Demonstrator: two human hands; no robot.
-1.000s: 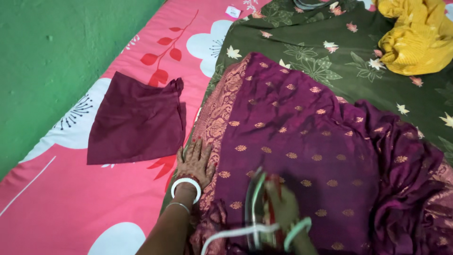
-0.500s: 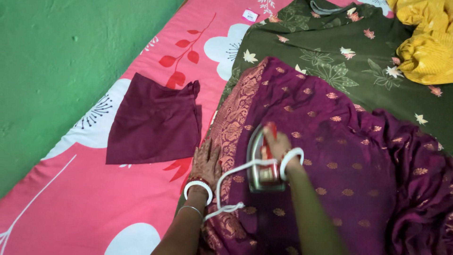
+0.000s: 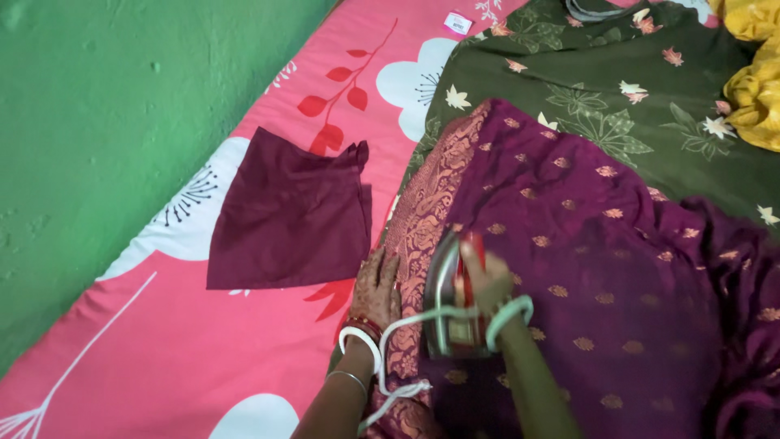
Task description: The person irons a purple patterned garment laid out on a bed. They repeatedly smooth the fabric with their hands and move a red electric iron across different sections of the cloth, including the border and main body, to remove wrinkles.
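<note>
Right hand is wrapped on the handle of the iron, fingers curled shut round the red grip, wrist w/ pale bangle just behind. Iron sits soleplate-down on the purple sari, nose pointing away from the person, right beside the gold woven border. White cord loops from the iron's heel back across the wrists toward the body.

Left hand lies flat, palm down, fingers spread & together-ish, pressing the border just left of the iron; the two hands are nearly touching, cloth held taut btwn them.

Handling, as a guess: iron looks solid, metal-bodied, prob. heavy & hot underneath, so the top grip is the only safe hold; keep left fingers clear of its edge. Sari looks thin, soft, slippery, creases easily, bunched in folds to the right of the right-hand fingers; best pinned flat by palm rather than pinched. Cord is limp, could drag over the fabric.

Further left of the left fingers, well apart: a folded maroon cloth on the pink floral mattress. Beyond the fingers, a green floral sheet under the sari; yellow cloth at far right.
</note>
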